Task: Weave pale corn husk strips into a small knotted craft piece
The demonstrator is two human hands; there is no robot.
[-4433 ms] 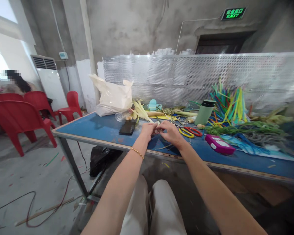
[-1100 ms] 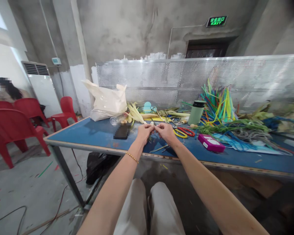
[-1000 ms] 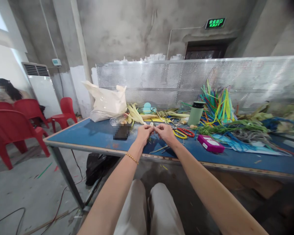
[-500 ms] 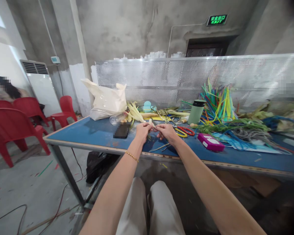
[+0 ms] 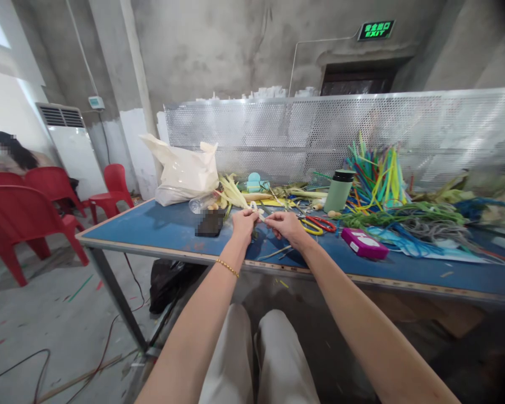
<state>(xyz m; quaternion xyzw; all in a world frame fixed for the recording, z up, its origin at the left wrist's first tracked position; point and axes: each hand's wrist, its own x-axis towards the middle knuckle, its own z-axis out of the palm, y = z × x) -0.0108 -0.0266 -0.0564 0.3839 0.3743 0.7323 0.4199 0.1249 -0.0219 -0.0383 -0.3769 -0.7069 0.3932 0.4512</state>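
Note:
Near the front edge of the blue table (image 5: 172,247), my left hand (image 5: 244,224) pinches a small pale piece of husk (image 5: 258,212). My right hand (image 5: 285,227) is closed at the right end of the same piece, its fingertips together a little apart from the left ones. Pale corn husks (image 5: 232,193) lie just behind my left hand. Scissors with yellow handles (image 5: 312,226) and ones with red handles (image 5: 323,224) rest to the right of my right hand. Thin strands (image 5: 275,253) lie below the hands.
A dark phone (image 5: 210,223) and a white plastic bag (image 5: 187,174) are on the left. To the right are a green bottle (image 5: 339,192), a purple box (image 5: 365,243), colourful strips (image 5: 381,177) and tangled cords (image 5: 425,224). A person (image 5: 19,151) sits far left beyond red chairs (image 5: 23,210).
My fingertips have drawn slightly apart, and the pale piece between them shows more, with a small loop at its top. The view has shifted slightly.

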